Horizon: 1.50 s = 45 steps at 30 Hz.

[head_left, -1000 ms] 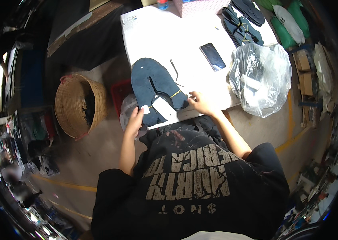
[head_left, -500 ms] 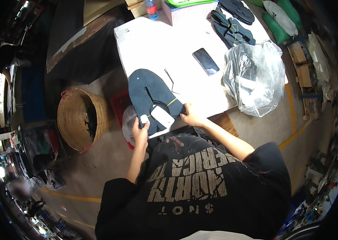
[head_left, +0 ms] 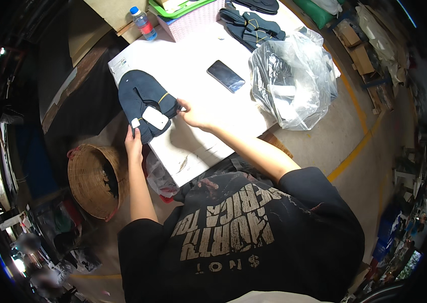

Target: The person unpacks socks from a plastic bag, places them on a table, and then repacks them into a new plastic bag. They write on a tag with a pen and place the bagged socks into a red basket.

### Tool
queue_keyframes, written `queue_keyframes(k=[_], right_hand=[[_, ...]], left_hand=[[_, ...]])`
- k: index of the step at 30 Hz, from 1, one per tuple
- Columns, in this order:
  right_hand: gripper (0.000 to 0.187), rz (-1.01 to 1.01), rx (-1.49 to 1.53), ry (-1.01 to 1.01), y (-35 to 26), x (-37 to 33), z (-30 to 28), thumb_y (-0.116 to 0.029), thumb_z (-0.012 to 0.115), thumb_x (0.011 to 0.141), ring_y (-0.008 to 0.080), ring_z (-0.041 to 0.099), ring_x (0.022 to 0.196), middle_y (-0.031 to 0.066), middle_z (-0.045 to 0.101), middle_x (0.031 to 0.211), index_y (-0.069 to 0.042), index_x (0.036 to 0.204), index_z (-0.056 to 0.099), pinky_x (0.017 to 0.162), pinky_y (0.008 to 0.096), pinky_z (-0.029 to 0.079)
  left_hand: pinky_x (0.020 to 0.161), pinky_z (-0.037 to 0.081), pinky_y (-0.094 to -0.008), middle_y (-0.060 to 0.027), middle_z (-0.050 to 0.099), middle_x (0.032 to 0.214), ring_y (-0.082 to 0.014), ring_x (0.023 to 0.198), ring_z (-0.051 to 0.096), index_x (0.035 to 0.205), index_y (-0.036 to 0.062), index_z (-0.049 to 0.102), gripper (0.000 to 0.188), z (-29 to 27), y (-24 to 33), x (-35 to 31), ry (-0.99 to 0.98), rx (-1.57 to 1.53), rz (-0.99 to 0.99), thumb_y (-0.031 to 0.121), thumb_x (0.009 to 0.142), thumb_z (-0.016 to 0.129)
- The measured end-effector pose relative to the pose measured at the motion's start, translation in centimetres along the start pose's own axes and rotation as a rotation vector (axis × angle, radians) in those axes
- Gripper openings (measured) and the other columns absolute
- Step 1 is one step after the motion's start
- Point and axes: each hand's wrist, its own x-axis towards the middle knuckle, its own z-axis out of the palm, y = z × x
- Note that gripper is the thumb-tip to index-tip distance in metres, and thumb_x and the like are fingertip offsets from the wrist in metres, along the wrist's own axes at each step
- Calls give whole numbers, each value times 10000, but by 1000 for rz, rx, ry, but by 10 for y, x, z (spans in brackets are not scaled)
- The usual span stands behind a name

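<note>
A bundle of dark blue flip-flops [head_left: 140, 87] is held between my two hands at the left edge of the white table. A thin yellow band goes round it, and a white tag [head_left: 156, 117] lies on its near part. My left hand [head_left: 133, 143] grips the bundle's near end, thumb on top close to a small white square piece [head_left: 135, 122]. On the right side, the fingers of my right hand [head_left: 193, 114] pinch the bundle's edge. The undersides of the flip-flops are hidden.
On the white table [head_left: 193, 151] lie a phone [head_left: 226, 76], a clear plastic bag [head_left: 294, 83] and more banded flip-flops [head_left: 254, 28]. A pink basket [head_left: 193, 22] and a bottle [head_left: 144, 24] stand at the back. A wicker basket [head_left: 95, 182] sits on the floor, left.
Both hands have carried the flip-flop bundle away from my body, over the table's left part. The view has turned, so the table's things appear further left. The grip looks the same.
</note>
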Motion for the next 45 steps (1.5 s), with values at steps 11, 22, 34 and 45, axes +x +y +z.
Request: queue_keyframes(k=[11,22,34,45], right_hand=[[725,-318,-1224,1462,-113,-184,-213,-345,855,846,353,518,1305,175,592,1376,-20,1421,555,1110,488,389],[361,-666,-199,887,-165,-186,-228,-225,529,1134,55,413,689,-47,506,748,-5,854,591,622,233,349],[196,-813,-114,-51,-235,-212,-93,-136,609,1043,363,587,685,162,559,751,3,905,619,633,405,459],[260,-777,-476,-158,-178,-171,-30,-242,641,1036,380,638,856,170,603,830,-9,929,600,761,446,524]], left_hand=[[1172,383,-427,-265,462,1511,-354,1371,503,1507,54,458,679,19,-54,-106,450,165,121,-73,842,510],[1035,483,-350,-104,672,1207,-188,1139,632,1194,25,636,333,44,41,-110,207,-121,291,-67,932,453],[1013,514,-647,-171,410,1574,-394,1346,519,1667,241,234,741,115,55,-189,-598,-708,-471,623,1067,439],[1157,406,-588,-162,434,1581,-336,1440,461,1566,164,411,602,62,-2,-210,-156,-782,-490,457,1052,519]])
